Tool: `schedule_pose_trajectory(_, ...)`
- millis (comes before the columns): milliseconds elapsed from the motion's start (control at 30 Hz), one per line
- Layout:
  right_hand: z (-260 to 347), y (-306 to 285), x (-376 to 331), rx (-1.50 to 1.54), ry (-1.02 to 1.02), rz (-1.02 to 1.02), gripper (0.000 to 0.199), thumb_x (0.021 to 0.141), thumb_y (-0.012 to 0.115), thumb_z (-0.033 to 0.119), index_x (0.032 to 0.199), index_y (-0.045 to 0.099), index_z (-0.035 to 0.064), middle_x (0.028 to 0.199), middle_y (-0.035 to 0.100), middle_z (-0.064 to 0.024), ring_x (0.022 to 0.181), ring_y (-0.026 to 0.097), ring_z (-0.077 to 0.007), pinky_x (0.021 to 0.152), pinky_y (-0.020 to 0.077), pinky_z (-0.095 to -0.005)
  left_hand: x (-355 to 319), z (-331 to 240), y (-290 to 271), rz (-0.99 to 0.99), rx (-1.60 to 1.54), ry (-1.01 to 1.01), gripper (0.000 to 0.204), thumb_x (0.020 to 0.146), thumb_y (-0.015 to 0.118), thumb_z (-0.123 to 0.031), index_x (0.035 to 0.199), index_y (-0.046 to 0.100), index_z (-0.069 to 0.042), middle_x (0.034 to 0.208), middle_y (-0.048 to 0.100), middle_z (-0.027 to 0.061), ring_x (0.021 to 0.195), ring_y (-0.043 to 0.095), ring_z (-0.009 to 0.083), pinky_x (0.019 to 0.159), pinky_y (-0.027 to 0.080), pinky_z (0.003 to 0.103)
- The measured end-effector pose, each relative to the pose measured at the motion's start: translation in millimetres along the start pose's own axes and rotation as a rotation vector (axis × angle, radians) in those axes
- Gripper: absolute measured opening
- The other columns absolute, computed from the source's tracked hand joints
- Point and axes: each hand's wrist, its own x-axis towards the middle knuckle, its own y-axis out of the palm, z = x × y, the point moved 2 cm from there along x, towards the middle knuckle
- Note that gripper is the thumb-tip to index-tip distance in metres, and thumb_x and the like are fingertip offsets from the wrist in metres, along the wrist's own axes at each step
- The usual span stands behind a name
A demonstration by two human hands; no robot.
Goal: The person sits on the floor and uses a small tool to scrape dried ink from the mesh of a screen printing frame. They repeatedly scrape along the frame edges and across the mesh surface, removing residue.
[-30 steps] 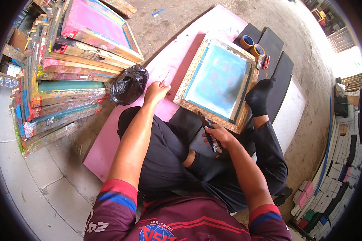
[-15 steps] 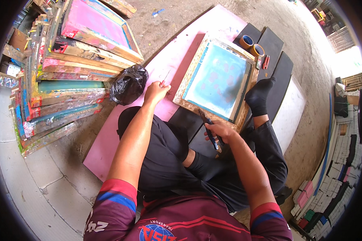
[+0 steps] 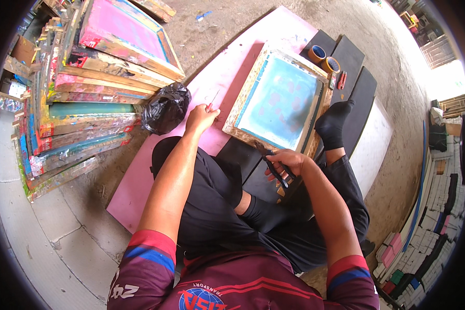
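My left hand is closed around the red handle of a thin-shafted screwdriver, its tip pointing away from me over the pink board. My right hand grips dark pliers at the near edge of a wooden screen-printing frame. The pliers' jaws come close to that edge; whether they touch it I cannot tell. Stretched inside the frame is a pale blue mesh with faint pinkish marks. The frame lies tilted in front of me, partly on dark panels.
A tall stack of paint-stained frames rises at the left, with a crumpled black plastic bag against it. Two tape rolls and a red tool lie beyond the frame. My socked foot rests by its right side.
My right hand has turned slightly and shifted a little with the pliers, whose handles sit at a different angle. The left hand, screwdriver and frame stay almost where they were.
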Motion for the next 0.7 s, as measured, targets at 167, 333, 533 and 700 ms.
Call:
schedule_pose_trajectory(167, 7.1, -6.6, 0.5, -0.136, -0.029, -0.088, 0.047, 0.105, 0.061, 0.041, 0.113, 0.061, -0.0051, 0.098, 0.074, -0.0203, 0.076, 0.075, -0.0298, 0.059, 0.0620, -0.0440, 0.1, -0.9, -0.6, 0.000, 0.002, -0.002, 0.039, 0.087, 0.078, -0.040, 0.096, 0.076, -0.002, 0.088, 0.077, 0.0149, 0.085, 0.075, 0.0277, 0.078, 0.055, 0.039)
schedule_pose_trajectory(333, -13.0, 14.4, 21.4, -0.590, -0.219, -0.503, 0.055, 0.102, 0.063, 0.041, 0.091, 0.070, -0.0124, 0.068, 0.070, -0.0193, 0.064, 0.073, -0.0285, 0.062, 0.0587, -0.0454, -2.3, -6.6, -3.6, 0.044, -0.016, -0.021, 0.045, 0.085, 0.078, -0.044, 0.099, 0.073, -0.001, 0.099, 0.077, 0.0194, 0.096, 0.075, 0.0334, 0.084, 0.056, 0.043)
schedule_pose_trajectory(533, -23.6, 46.0, 23.9, -0.719, -0.281, -0.868, 0.055, 0.100, 0.063, 0.045, 0.109, 0.070, -0.0091, 0.097, 0.074, -0.0313, 0.098, 0.073, -0.0461, 0.086, 0.0578, -0.0521, -5.8, -12.3, -5.9, 0.049, 0.018, -0.031, 0.045, 0.086, 0.079, -0.042, 0.107, 0.075, -0.002, 0.097, 0.078, 0.0159, 0.093, 0.076, 0.0295, 0.083, 0.056, 0.040)
schedule_pose_trajectory(700, -35.3, 55.7, 28.8, -0.677, -0.243, -0.901, 0.054, 0.101, 0.061, 0.049, 0.123, 0.068, 0.0004, 0.111, 0.072, -0.0322, 0.111, 0.067, -0.0498, 0.096, 0.0540, -0.0553, -19.3, -22.4, -10.2, -0.049, 0.163, -0.042, 0.055, 0.087, 0.077, -0.042, 0.125, 0.067, -0.003, 0.116, 0.074, 0.0209, 0.111, 0.072, 0.0335, 0.093, 0.055, 0.045)
